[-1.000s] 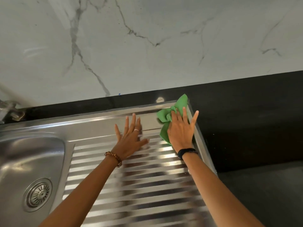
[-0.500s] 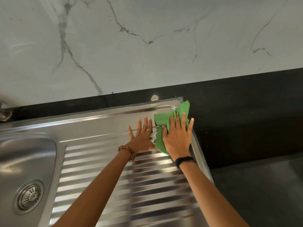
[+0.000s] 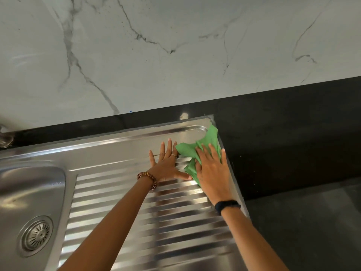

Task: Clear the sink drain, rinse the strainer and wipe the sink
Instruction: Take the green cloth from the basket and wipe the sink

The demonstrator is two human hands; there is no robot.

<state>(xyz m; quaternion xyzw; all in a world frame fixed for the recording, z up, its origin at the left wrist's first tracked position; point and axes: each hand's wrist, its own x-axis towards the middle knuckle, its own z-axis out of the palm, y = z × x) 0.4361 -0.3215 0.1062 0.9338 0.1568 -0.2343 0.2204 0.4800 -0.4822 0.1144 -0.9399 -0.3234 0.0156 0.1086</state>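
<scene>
A stainless steel sink (image 3: 117, 153) with a ribbed drainboard fills the lower middle. Its bowl lies at the left, with the round strainer (image 3: 37, 235) seated in the drain. A crumpled green cloth (image 3: 203, 147) lies at the drainboard's far right corner. My right hand (image 3: 213, 171) presses flat on the cloth with fingers spread. My left hand (image 3: 168, 165) lies flat on the bare steel just left of the cloth, fingers apart, holding nothing; its thumb touches the cloth's edge.
A black countertop (image 3: 293, 143) borders the sink on the right and behind. A white marble wall (image 3: 175, 55) rises at the back. Part of a metal tap base (image 3: 4, 137) shows at the left edge.
My right hand has slid the cloth a little toward me along the drainboard's right edge. My left hand has moved right, close beside the cloth.
</scene>
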